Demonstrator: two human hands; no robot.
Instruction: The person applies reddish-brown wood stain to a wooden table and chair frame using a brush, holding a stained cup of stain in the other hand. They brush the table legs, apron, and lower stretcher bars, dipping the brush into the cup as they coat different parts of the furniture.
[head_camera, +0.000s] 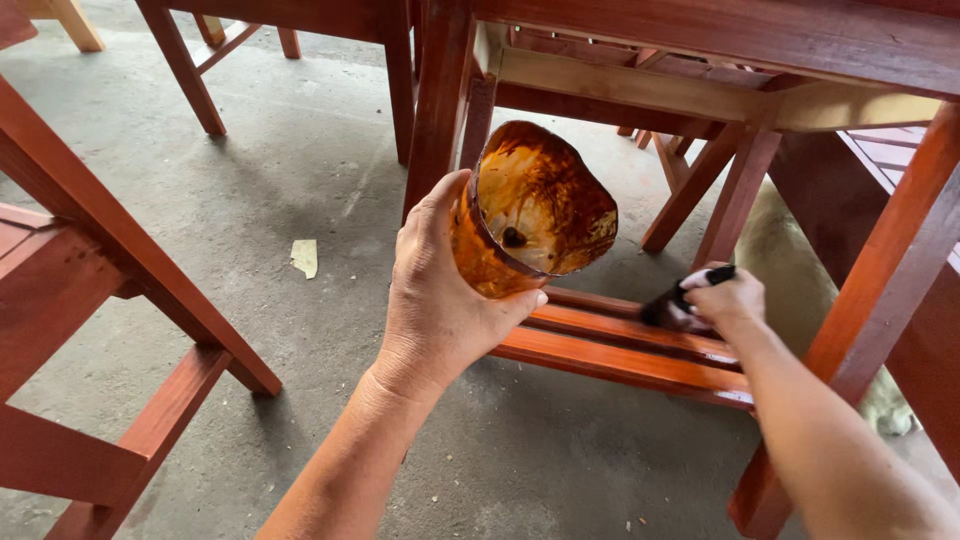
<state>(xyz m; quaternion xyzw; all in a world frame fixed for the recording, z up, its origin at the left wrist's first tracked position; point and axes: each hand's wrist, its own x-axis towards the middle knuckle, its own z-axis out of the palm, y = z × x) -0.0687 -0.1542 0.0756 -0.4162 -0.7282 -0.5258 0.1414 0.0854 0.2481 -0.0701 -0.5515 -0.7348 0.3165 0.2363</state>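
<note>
We note the left hand (440, 300) wrapped tight around a cut-off plastic cup (530, 215), stained orange-brown inside, held tilted in the air in front of a red table leg (440, 100). The right hand (725, 300) is closed on a dark brush (670, 308), its bristles touching the red slats (620, 345) low under the table. A paper scrap (304, 257) lies on the concrete floor (300, 160).

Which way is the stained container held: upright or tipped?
Tipped: the left hand holds the container with its open mouth facing the camera, showing the stained inside.
</note>
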